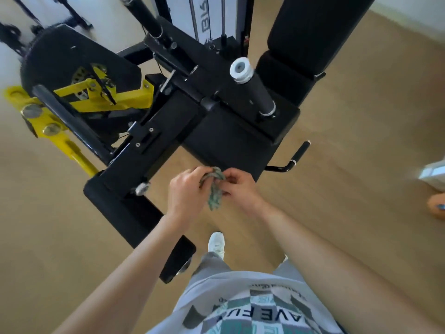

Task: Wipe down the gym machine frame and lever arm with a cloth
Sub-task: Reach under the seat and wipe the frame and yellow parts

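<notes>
Both hands on the cloth [215, 198], held in the air between them. Left hand [186, 192]: fingers curled round the top of the bunch. Right hand [238, 186]: fingertips pinching the same bunch from the other side. Neither is wide open, and nothing else is in either grip.

Cloth is greenish, twisted into a rope-like wad with a short tail hanging below my fingers. It touches no part of the machine. My guess is I have it in two hands to fold or regather it into a usable pad before wiping.

Hands hover just in front of the near edge of the black seat pad [228, 138], over the wooden floor [349, 177], which puts the work within one reach.

The black machine frame [149, 131] runs away to my left. The yellow lever arm [72, 150] lies beyond it, well apart from the cloth. A side handle [297, 154] sticks out on the right of the seat, and a white-capped roller [250, 85] stands above it.

Nearest frame section looks the likely first surface; no wiping contact yet
</notes>
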{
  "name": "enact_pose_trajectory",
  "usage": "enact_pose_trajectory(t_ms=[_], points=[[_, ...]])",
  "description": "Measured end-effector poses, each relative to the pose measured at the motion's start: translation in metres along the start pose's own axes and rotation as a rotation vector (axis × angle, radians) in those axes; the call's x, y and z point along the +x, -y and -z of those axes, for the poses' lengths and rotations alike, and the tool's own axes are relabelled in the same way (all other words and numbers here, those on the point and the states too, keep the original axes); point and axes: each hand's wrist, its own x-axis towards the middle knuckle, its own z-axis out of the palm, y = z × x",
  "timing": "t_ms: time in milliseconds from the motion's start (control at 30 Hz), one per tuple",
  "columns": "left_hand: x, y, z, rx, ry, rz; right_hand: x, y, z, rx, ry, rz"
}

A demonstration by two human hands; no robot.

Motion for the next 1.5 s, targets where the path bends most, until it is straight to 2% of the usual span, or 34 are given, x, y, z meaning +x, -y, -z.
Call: enact_pose_trajectory(t_ms=[100,167,300,433,633,700,800,1000,1167,1333,1500], points=[[0.002,-0.054,-0.034,-0.154,0.175,0.102,-0.01,-0.021,0.08,-0.082,-0.035,0.002],[0.005,-0.095,-0.058,-0.274,0.235,0.166,-0.015,-0.028,0.134,-0.036,-0.03,0.006],[0.014,-0.17,-0.106,-0.504,0.199,0.331,-0.018,-0.028,0.231,-0.121,-0.03,0.028],[0.037,-0.237,-0.141,-0.61,0.145,0.465,-0.011,-0.013,0.31,-0.167,0.013,0.038],[0.099,-0.284,-0.172,-0.517,0.004,0.462,0.048,0.037,0.376,-0.187,0.046,0.116],[0.132,-0.287,-0.182,-0.637,-0.011,0.51,0.079,0.063,0.388,-0.247,0.075,0.127],[0.192,-0.284,-0.198,-0.747,-0.077,0.58,0.136,0.102,0.402,-0.344,0.192,0.088],[0.286,-0.268,-0.212,-0.771,-0.325,0.655,0.238,0.161,0.405,-0.474,0.384,-0.034],[0.345,-0.244,-0.21,-0.734,-0.508,0.758,0.325,0.214,0.379,-0.804,0.419,0.096],[0.388,-0.2,-0.213,-0.652,-0.644,0.951,0.412,0.261,0.327,-0.811,0.534,0.147],[0.437,-0.149,-0.207,-0.511,-0.697,1.028,0.491,0.279,0.269,-0.795,0.668,0.227]])
